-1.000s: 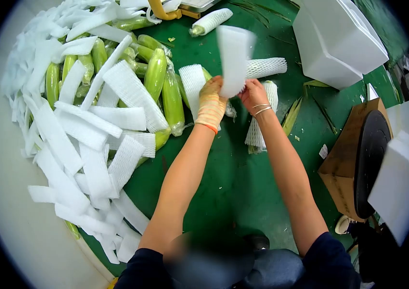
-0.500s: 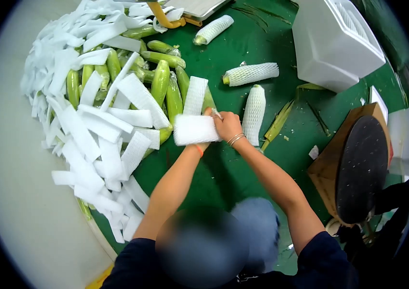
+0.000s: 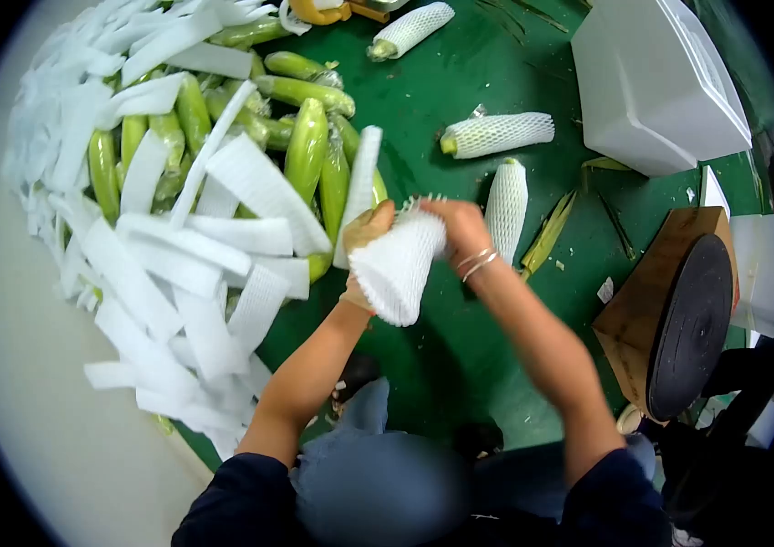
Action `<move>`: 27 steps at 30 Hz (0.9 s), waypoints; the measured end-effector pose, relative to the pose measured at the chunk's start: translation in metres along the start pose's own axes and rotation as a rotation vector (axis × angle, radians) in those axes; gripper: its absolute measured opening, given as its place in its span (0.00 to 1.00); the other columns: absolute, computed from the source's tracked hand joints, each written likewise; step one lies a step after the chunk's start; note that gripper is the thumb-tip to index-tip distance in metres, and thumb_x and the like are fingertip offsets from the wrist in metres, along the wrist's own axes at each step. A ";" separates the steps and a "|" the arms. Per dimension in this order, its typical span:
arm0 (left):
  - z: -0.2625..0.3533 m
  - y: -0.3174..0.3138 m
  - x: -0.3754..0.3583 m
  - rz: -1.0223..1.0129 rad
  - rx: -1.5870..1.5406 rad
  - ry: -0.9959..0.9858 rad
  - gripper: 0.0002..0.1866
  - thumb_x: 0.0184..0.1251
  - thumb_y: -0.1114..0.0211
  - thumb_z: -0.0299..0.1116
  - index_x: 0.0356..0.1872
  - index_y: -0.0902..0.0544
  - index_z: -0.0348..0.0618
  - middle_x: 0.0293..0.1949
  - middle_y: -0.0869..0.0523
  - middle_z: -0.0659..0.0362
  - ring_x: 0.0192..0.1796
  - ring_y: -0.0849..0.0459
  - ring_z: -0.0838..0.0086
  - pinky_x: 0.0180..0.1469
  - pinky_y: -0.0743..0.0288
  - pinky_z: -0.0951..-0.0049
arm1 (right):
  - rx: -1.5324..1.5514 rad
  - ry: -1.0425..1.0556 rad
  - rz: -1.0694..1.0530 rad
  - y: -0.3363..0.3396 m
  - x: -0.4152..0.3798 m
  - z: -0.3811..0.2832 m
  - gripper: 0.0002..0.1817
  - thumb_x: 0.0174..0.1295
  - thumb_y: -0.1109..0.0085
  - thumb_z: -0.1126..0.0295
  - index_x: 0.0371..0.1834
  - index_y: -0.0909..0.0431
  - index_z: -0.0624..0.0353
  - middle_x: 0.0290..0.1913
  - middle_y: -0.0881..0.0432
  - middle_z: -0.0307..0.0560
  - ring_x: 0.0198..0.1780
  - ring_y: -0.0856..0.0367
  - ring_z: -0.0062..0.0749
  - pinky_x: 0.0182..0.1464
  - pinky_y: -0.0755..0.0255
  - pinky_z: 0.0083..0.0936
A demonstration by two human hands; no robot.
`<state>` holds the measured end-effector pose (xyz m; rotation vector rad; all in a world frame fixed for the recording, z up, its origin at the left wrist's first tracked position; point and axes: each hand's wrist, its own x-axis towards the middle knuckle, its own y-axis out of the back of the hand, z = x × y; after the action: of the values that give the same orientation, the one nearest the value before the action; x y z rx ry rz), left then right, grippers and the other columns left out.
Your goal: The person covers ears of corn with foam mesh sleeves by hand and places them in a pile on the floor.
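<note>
A white foam net sleeve is between my two hands, its lower end flared wide and its upper edge gathered near my fingers. My left hand is closed on its left side, partly hidden behind the foam. At the upper right edge, my right hand is closed on the netting and slightly blurred. The inside of the sleeve is hidden. Just beyond my left hand, a flat foam sleeve leans against long green vegetables in clear film.
Many flat foam sleeves cover the pile at left. Vegetables in foam netting lie ahead, farther right and beside my right hand. A white foam box and a cardboard box with a black round top stand at right.
The foam sleeve has gone from flat and sideways to opened and tilted downward. My right hand has shifted right, and the whole view has moved a little.
</note>
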<state>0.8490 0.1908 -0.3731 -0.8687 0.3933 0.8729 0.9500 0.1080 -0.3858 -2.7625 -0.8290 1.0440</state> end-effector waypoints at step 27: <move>-0.055 0.017 0.050 0.115 1.648 -0.560 0.12 0.63 0.50 0.35 0.26 0.21 0.43 0.29 0.17 0.46 0.33 0.18 0.51 0.37 0.25 0.54 | 0.044 -0.018 0.596 0.043 0.030 0.102 0.36 0.64 0.61 0.42 0.42 0.23 0.73 0.40 0.21 0.69 0.42 0.21 0.52 0.46 0.31 0.38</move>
<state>0.8679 0.1782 -0.4456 0.9045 0.5017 0.5703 0.9245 0.0749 -0.4922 -3.0314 0.0432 1.1326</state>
